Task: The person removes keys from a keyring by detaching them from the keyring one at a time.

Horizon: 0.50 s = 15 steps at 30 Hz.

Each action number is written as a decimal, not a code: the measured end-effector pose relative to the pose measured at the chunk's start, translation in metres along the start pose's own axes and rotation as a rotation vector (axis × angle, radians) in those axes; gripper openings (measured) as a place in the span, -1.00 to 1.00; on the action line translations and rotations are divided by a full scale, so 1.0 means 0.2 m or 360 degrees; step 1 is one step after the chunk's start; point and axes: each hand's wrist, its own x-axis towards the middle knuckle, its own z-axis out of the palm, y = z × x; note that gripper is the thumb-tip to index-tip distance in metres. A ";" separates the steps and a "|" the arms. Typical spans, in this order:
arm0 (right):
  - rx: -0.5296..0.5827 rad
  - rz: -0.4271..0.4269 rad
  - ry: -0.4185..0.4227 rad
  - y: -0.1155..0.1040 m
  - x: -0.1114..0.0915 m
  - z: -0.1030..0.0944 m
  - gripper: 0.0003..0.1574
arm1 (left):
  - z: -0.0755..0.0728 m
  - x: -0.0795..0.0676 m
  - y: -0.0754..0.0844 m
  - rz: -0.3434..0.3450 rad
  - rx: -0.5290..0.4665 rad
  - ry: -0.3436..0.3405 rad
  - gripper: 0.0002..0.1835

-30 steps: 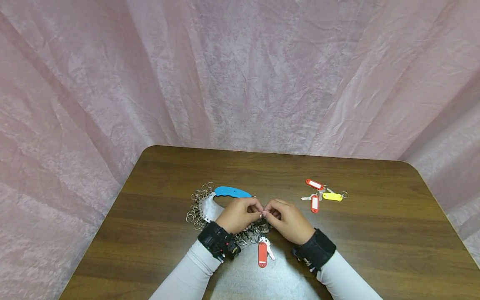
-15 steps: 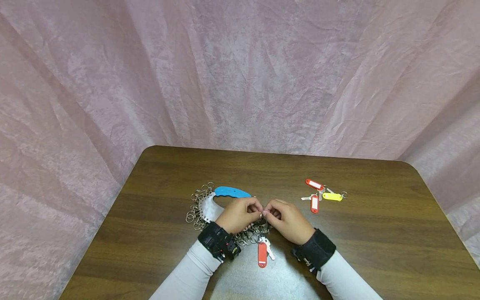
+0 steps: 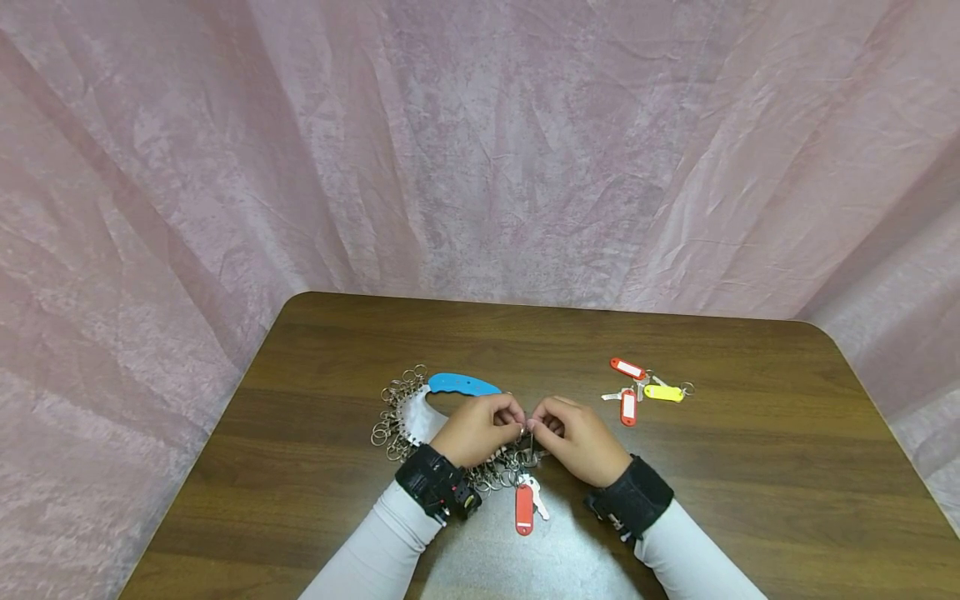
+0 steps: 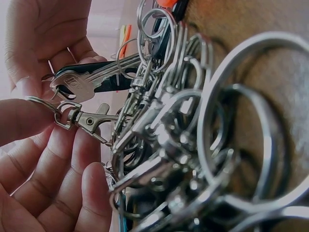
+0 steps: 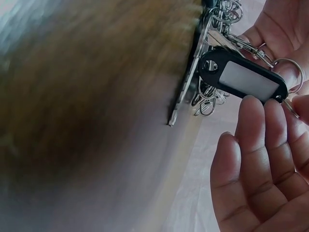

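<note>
My left hand (image 3: 480,429) pinches the split ring (image 4: 42,104) of a small swivel snap hook (image 4: 89,120) between thumb and fingers. That hook hangs from a curved metal key holder (image 3: 420,417) with a blue handle (image 3: 463,384), its edge lined with many hooks and rings. Facing it, my right hand (image 3: 577,437) pinches the thin ring (image 5: 291,107) of a black key tag (image 5: 248,77) with a white label. A silver key (image 4: 75,88) hangs with this tag. Both sets of fingertips are close together, the two rings side by side near the holder's right end.
Below the hands, a red key tag (image 3: 524,510) with a silver key (image 3: 537,498) lies at the holder's near edge. To the right on the brown table (image 3: 750,467) lie two red tags (image 3: 628,407) and a yellow tag (image 3: 664,393) with keys. A pink curtain (image 3: 480,167) hangs behind.
My right hand has shifted very slightly to the right, so the gap between the fingertips is a little wider. The left hand and the holder stay nearly still.
</note>
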 end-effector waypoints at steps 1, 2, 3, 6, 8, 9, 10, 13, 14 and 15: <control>-0.0001 -0.0001 0.0003 0.00 0.00 0.00 -0.89 | 0.00 0.00 0.00 -0.0003 0.0000 -0.0001 -0.93; 0.0000 -0.0001 0.0003 0.00 0.00 0.00 -0.90 | 0.00 0.00 0.00 -0.0008 0.0001 -0.0001 -0.92; 0.0001 0.0004 0.0003 0.00 0.00 0.00 -0.90 | 0.00 0.00 0.00 -0.0009 0.0000 -0.0001 -0.93; 0.0002 0.0014 0.0003 0.00 0.00 0.00 -0.91 | 0.00 0.00 0.00 -0.0018 -0.0001 -0.0002 -0.93; -0.0005 0.0018 0.0002 -0.01 0.00 -0.01 -0.92 | 0.00 0.00 0.00 -0.0024 0.0001 -0.0004 -0.94; -0.0007 0.0019 0.0002 -0.01 0.00 -0.01 -0.93 | 0.00 0.00 0.00 -0.0025 0.0003 -0.0004 -0.95; -0.0009 0.0016 0.0002 -0.01 0.00 -0.01 -0.93 | 0.00 0.00 0.00 -0.0028 0.0004 -0.0005 -0.95; -0.0030 0.0019 0.0011 -0.01 0.00 -0.01 -0.93 | 0.00 -0.01 0.00 -0.0029 0.0001 -0.0007 -0.96; -0.0036 0.0019 0.0015 -0.01 0.00 -0.01 -0.93 | -0.01 -0.01 0.00 -0.0028 -0.0002 -0.0008 -0.96; -0.0043 0.0019 0.0020 0.00 0.00 -0.02 -0.93 | -0.01 -0.01 0.00 -0.0026 -0.0004 -0.0009 -0.96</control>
